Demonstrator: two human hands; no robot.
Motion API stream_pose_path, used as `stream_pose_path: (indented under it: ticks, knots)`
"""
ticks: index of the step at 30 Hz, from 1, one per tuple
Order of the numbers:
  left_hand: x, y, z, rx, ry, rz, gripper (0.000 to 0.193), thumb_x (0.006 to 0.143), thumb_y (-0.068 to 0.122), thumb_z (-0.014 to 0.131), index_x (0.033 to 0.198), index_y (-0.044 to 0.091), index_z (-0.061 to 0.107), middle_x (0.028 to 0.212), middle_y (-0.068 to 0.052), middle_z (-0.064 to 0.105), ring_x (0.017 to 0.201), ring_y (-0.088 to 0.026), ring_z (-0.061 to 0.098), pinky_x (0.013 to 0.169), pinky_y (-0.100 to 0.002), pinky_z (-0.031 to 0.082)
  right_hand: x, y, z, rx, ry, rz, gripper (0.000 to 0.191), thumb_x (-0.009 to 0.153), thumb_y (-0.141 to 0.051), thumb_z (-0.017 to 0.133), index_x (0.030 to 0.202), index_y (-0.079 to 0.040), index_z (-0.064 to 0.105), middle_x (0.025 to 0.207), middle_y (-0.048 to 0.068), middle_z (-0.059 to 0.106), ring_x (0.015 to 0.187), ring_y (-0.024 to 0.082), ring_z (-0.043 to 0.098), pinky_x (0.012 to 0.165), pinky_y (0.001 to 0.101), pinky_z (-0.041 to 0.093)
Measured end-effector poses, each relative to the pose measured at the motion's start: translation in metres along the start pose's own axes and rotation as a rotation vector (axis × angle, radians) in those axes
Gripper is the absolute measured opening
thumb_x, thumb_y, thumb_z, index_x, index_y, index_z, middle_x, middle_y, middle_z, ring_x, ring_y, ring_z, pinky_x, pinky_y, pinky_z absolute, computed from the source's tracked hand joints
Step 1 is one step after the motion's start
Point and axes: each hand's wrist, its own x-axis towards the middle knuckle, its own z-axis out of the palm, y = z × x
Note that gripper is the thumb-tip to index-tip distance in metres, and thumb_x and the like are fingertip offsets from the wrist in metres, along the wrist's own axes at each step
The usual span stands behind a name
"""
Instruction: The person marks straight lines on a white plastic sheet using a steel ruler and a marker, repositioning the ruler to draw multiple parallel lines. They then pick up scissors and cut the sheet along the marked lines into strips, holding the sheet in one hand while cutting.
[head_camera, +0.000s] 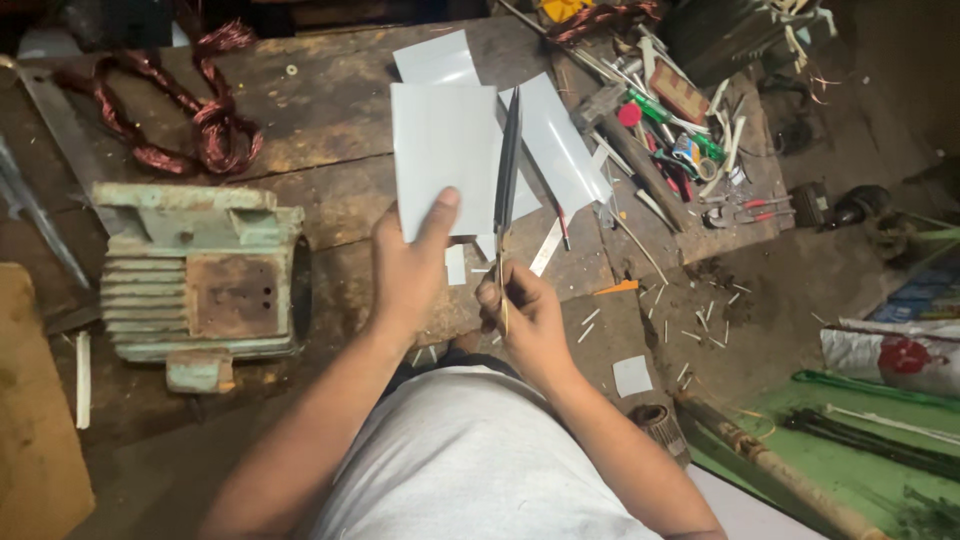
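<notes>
**White sheet held against scissor blades over a cluttered wooden surface**

The white sheet (443, 160) is a plain, smooth rectangle, pale grey-white in the dim light, with straight edges and square corners. It stands above the left hand (408, 268), which clamps it at the lower edge: the thumb lies flat on the near face, pointing up toward the sheet's lower right corner, and the fingers are hidden behind it. The sheet's right edge lies just beside the scissors (507, 180), whose long dark blades point away from the person and look nearly closed; whether the edge is between the blades cannot be told.

The right hand (522, 310) is closed around the scissors' handles, just right of the left hand and lower than the sheet.

More white sheets (552, 140) lie on the worn wooden surface (330, 190) behind and to the right of the held one, partly covered by it. Small white offcuts (456, 265) are scattered near both hands. To the left sits a pale green, rusted motor housing (200, 275), with coils of copper wire (185, 110) beyond it. A heap of hand tools (680, 130) lies at the right.
</notes>
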Motion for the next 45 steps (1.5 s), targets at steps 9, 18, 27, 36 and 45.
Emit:
stream_pose_path:
  ticks: [9,18,27,36,45]
  knots:
    - [0.017,0.026,-0.014,-0.081,0.066,0.129,0.027,0.098,0.021,0.072,0.115,0.001,0.072,0.099,-0.002,0.076,0.085,-0.007,0.066,0.077,-0.024,0.055,-0.021,0.006,-0.004,-0.008,-0.089,0.063,0.05,0.092,-0.053,0.071,0.098,-0.003,0.061,0.081,-0.001,0.057,0.066,0.008,0.054,0.061,0.0238,0.047]
    - [0.013,0.052,-0.003,-0.053,0.104,0.378,0.018,0.1,0.021,0.074,0.104,0.003,0.071,0.09,0.002,0.075,0.083,-0.005,0.067,0.075,-0.023,0.055,-0.026,-0.003,0.005,-0.13,-0.298,-0.057,0.052,0.097,-0.055,0.068,0.1,-0.004,0.06,0.084,-0.002,0.055,0.073,0.007,0.048,0.064,0.0226,0.041]
    - [0.011,0.05,0.005,-0.199,0.111,0.384,0.017,0.102,0.019,0.074,0.108,0.003,0.071,0.097,0.001,0.074,0.09,-0.005,0.065,0.082,-0.024,0.055,-0.026,0.001,0.009,-0.171,-0.271,-0.027,0.044,0.097,-0.047,0.07,0.101,-0.004,0.062,0.084,-0.003,0.056,0.071,0.005,0.049,0.061,0.0225,0.04]
    - [0.008,0.052,0.008,-0.184,0.086,0.407,0.017,0.103,0.021,0.073,0.108,0.004,0.072,0.096,0.0,0.075,0.089,-0.006,0.068,0.081,-0.025,0.056,-0.027,0.002,0.012,-0.131,-0.247,-0.021,0.045,0.096,-0.048,0.071,0.097,-0.004,0.061,0.079,-0.004,0.056,0.066,0.004,0.048,0.057,0.0218,0.038]
    - [0.028,0.047,-0.001,0.023,0.079,0.453,0.026,0.107,0.032,0.061,0.109,0.006,0.064,0.089,0.0,0.067,0.078,-0.008,0.061,0.065,-0.026,0.05,-0.029,0.005,0.012,-0.104,-0.168,0.027,0.036,0.096,-0.037,0.073,0.086,-0.005,0.058,0.065,-0.003,0.055,0.055,0.005,0.047,0.049,0.0222,0.035]
